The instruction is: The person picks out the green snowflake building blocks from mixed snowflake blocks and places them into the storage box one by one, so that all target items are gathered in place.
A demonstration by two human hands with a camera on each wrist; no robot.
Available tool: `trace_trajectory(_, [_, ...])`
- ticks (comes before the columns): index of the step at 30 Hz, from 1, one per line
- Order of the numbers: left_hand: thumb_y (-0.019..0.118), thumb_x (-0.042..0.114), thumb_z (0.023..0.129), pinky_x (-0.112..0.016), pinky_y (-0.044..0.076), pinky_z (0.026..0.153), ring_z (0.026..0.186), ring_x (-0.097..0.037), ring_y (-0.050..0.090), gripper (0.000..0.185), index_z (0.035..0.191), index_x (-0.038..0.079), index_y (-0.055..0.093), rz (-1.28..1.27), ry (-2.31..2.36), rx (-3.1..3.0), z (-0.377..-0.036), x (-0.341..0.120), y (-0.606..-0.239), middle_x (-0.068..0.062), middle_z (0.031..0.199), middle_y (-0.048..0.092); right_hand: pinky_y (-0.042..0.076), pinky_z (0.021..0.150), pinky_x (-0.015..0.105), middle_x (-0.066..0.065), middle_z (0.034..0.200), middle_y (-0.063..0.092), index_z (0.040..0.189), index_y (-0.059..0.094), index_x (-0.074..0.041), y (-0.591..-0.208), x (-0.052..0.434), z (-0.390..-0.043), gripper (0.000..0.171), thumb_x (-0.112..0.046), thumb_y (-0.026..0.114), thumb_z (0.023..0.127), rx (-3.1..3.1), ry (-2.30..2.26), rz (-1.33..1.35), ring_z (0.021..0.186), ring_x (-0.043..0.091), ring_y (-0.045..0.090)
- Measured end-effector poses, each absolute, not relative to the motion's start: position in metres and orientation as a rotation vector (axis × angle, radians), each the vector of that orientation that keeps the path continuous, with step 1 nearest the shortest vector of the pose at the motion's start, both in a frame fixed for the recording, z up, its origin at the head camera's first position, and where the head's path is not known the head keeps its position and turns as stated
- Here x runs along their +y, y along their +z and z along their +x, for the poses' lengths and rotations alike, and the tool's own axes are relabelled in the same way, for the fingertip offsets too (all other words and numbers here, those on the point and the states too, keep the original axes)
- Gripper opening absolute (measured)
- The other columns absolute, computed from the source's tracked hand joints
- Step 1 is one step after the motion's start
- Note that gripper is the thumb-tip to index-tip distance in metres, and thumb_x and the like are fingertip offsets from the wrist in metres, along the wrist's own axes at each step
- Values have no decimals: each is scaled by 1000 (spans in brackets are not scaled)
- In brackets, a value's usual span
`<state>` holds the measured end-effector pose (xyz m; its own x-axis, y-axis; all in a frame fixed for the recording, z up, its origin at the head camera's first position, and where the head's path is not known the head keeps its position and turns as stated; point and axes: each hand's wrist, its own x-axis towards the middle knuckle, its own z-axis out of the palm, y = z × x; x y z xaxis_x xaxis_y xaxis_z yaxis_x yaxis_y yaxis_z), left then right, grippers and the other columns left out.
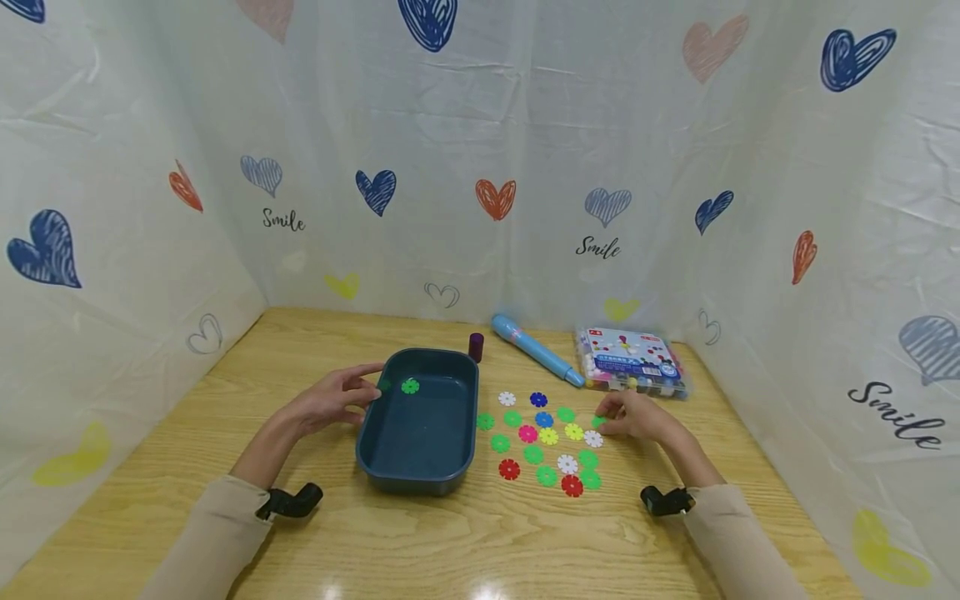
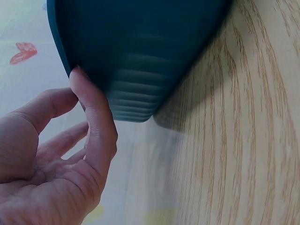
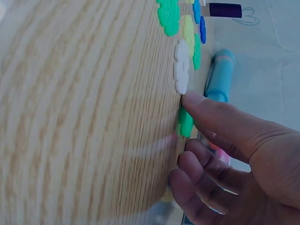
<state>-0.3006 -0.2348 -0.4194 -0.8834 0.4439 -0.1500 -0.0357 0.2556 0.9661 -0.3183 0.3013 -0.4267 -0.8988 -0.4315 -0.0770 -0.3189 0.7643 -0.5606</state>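
A dark blue tray (image 1: 420,485) stands mid-table with one green flower disc (image 1: 409,386) inside near its far left corner. My left hand (image 1: 366,389) is at the tray's far left rim. In the left wrist view, my left hand (image 2: 70,154) is open and holds nothing, its thumb against the tray's ribbed outer wall (image 2: 140,70). Right of the tray, several coloured flower discs (image 1: 542,442) lie flat on the wood. My right hand (image 1: 609,422) reaches their far right edge. Its thumb (image 3: 220,117) touches a green disc (image 3: 186,125) beside a white disc (image 3: 181,65). The fingers (image 3: 197,164) curl loosely just short of it.
Behind the discs lie a blue pen-shaped toy (image 1: 536,350), a small purple cylinder (image 1: 476,346) and a clear plastic box (image 1: 632,360) of pieces. Heart-printed curtains wall in the wooden table (image 1: 450,542) on three sides. Black wrist mounts (image 1: 288,502) sit by my sleeves.
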Motion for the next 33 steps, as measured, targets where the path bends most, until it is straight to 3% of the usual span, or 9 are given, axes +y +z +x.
trace_trajectory(10, [58,24,100,-29,58,74,96,-20,58,68,157,13,22,343,1665,2142,-303,-235,-424,-29,133,47,44,64,25,7,86,57,101,61,-2,-428,297,-314,24,-11,76,85,2747,-875,-495,78,18,51])
trace_trajectory(20, [58,24,100,-28,57,73,97,-22,59,69,157,13,21,349,1675,2134,-303,-236,-424,-30,134,46,47,67,26,9,91,63,101,64,-5,-427,300,-312,19,-8,74,86,2812,-838,-581,82,17,55])
trace_trajectory(33, [58,23,100,-27,57,71,98,-22,59,69,157,14,21,342,1687,2123,-303,-235,-425,-30,135,45,50,56,24,10,87,65,106,67,0,-421,299,-308,16,1,62,90,2818,-867,-680,72,18,62])
